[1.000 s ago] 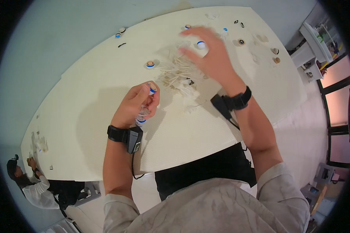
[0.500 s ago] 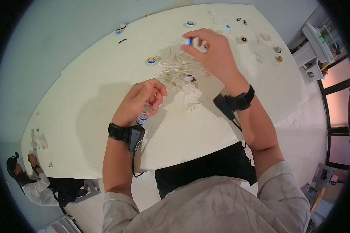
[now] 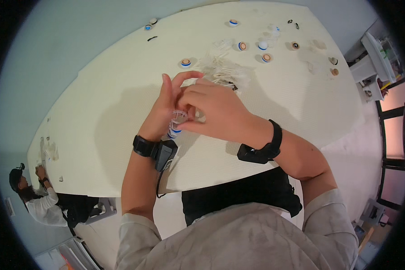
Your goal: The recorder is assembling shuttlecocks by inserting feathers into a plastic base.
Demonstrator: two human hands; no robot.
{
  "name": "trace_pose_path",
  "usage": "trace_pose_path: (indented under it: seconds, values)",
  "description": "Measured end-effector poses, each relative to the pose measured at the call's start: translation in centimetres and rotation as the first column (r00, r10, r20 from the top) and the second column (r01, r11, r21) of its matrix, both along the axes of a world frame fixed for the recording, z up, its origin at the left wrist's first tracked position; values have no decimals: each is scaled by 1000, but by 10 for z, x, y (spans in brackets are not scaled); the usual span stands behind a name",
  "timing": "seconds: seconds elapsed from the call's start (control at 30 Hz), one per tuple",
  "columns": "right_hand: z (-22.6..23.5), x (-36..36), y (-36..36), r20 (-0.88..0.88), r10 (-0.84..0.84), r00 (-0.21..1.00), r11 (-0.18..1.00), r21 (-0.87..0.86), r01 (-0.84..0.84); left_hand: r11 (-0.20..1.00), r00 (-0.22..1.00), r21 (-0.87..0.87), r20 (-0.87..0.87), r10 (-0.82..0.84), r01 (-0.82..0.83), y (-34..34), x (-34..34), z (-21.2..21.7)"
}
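One clear container (image 3: 180, 118), its lower end white with a blue band, sits between the two hands. Left hand (image 3: 159, 111): thumb raised, fingers partly closed, container retained against the palm. Right hand (image 3: 220, 107): bent in across it, fingers curled, thumb by the container; from where I stand, I cannot tell whether it grips anything. Noted on the bench (image 3: 121, 90), just beyond both hands: a loose heap of thin white sticks (image 3: 222, 65). Beyond the left hand lies a blue-banded round piece (image 3: 186, 62); beyond the right hand, a blue-banded white piece (image 3: 263, 45). Well left of the left hand, a co-worker (image 3: 45, 209) sits.
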State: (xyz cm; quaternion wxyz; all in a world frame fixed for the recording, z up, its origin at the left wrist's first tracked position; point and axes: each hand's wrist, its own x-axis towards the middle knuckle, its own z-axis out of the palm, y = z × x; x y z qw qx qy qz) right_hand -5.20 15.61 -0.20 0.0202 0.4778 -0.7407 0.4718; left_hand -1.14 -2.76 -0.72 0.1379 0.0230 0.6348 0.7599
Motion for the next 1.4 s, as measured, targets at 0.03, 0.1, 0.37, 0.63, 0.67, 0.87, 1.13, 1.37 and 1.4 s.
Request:
trace_pose_path:
  seconds: [0.03, 0.1, 0.37, 0.63, 0.67, 0.87, 1.13, 1.37, 1.4]
  values:
    - [1, -2, 2, -30, 30, 999, 998, 53, -29, 999, 999, -24, -6, 38, -39, 6, 0, 2]
    - [-3, -5, 2, -57, 62, 996, 993, 103, -56, 996, 997, -53, -12, 77, -78, 17, -1, 2]
    - [-7, -30, 4, 15, 141, 990, 987, -75, -139, 995, 999, 99, 46, -11, 7, 3, -2, -1]
    - [-11, -33, 3, -201, 9, 979, 995, -95, -29, 995, 995, -29, 10, 99, -99, 6, -2, -1]
    - [-10, -37, 3, -251, -56, 966, 989, -144, 20, 987, 993, -113, -60, 106, -112, 4, -2, -3]
    - [-8, -47, 11, -116, -129, 985, 976, -193, 105, 968, 991, -244, 95, 91, -65, -3, -3, 5]
    - [2, -46, 15, 324, 209, 923, 975, -141, -171, 926, 1000, -376, 8, 22, -17, 1, 4, 8]
    - [13, -102, 51, 316, -191, 929, 923, -263, 280, 970, 989, -195, -27, 144, -147, -28, -2, 8]
    - [10, -121, 64, 214, -308, 927, 888, -286, 361, 970, 989, -194, -36, 142, -147, -27, -5, 10]
